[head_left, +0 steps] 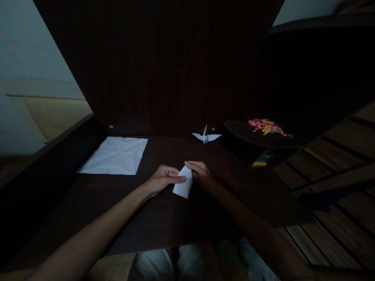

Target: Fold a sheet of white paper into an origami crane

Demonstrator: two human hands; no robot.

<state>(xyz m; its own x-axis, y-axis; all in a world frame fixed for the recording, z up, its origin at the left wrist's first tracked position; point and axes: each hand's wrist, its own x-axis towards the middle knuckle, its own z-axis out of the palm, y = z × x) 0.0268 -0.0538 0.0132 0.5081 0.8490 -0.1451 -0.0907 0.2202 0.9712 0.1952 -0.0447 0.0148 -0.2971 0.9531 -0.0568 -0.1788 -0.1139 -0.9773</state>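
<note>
Between my two hands is a small piece of folded white paper (183, 187), held just above the dark desk. My left hand (164, 179) pinches it from the left, its thumb lying across the front face and its fingers behind. At the paper's top right edge, my right hand (200, 171) grips it with thumb and fingers closed; some of those fingers are hidden. Beyond my hands, a finished white paper crane (206, 137) stands on the desk with its wings spread. Off to the left lies a creased, unfolded white paper sheet (117, 156).
A dark upright panel (164, 70) rises behind the desk (140, 230), and a low side wall (58, 136) borders it on the left. At right, a curved shelf (237, 130) bears a heap of small colourful pieces (268, 127). Wooden slats (331, 160) lie farther right.
</note>
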